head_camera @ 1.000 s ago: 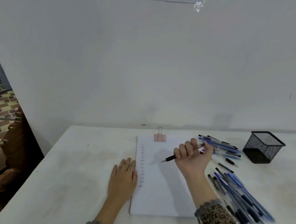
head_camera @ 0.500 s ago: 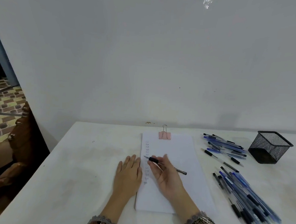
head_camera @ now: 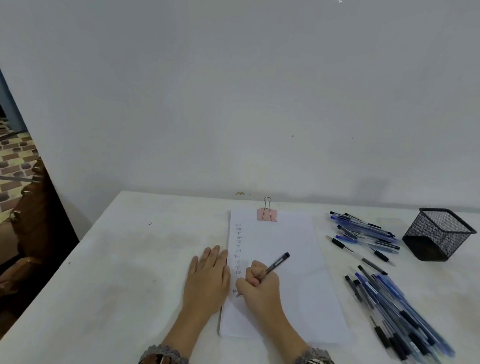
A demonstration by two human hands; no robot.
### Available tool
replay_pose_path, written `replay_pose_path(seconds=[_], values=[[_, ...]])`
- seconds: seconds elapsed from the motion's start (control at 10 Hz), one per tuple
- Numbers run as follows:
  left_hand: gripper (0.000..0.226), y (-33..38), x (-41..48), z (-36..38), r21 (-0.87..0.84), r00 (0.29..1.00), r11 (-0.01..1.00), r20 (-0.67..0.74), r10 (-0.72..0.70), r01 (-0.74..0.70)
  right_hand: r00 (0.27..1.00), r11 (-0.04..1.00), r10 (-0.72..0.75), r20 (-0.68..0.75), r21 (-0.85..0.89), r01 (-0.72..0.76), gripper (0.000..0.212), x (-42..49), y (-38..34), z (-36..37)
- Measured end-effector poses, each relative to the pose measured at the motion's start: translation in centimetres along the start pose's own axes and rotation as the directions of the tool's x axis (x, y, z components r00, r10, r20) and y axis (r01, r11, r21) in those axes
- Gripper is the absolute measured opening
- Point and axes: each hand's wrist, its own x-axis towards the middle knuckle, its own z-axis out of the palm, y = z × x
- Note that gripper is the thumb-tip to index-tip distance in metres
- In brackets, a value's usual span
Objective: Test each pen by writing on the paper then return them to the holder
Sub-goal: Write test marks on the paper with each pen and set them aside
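My right hand (head_camera: 259,288) grips a dark pen (head_camera: 276,264) in a writing hold, its tip down on the left margin of the white paper (head_camera: 297,285), below a column of small written marks. My left hand (head_camera: 208,276) lies flat on the table, fingers straight, touching the paper's left edge. A black mesh holder (head_camera: 438,235) stands at the far right, with no pens showing in it. Several pens lie in a pile (head_camera: 366,233) left of the holder. A bigger pile of blue and black pens (head_camera: 399,318) lies right of the paper.
A pink binder clip (head_camera: 267,214) clamps the paper's top edge. The white table (head_camera: 119,273) runs up to a grey wall at the back. A carved wooden chair (head_camera: 21,240) stands off the table's left edge.
My right hand brought the pen from beside the far pile to the paper's left margin, turned it upright into a writing grip and set its tip down. The left hand stayed put.
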Motion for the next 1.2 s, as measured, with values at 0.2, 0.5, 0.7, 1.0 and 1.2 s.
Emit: replay_pose_path(seconds=[0.2, 0.5, 0.7, 1.0, 1.2], values=[[0.047, -0.02, 0.15, 0.13, 0.002, 1.0, 1.0, 0.011, 0.0, 0.0, 0.997, 1.0, 0.005, 0.077, -0.029, -0.003, 0.055, -0.12, -0.33, 0.41], [0.047, 0.03, 0.15, 0.11, -0.001, 1.0, 1.0, 0.012, 0.001, -0.001, 0.998, 0.997, 0.013, 0.068, -0.073, -0.008, 0.053, -0.04, -0.42, 0.31], [0.047, 0.03, 0.07, 0.11, -0.008, 1.0, 1.0, 0.007, -0.001, 0.001, 0.999, 0.997, 0.003, 0.036, -0.077, 0.0, 0.052, 0.09, -0.08, 0.28], [0.047, 0.05, 0.12, 0.04, -0.015, 1.0, 1.0, 0.003, -0.006, 0.006, 0.999, 0.995, -0.014, 0.039, -0.1, 0.018, 0.053, 0.18, -0.21, 0.22], [0.047, -0.06, 0.1, 0.06, 0.0, 1.0, 1.0, 0.004, -0.003, 0.003, 1.0, 0.996, -0.017, 0.007, -0.087, 0.017, 0.052, 0.24, -0.19, 0.13]])
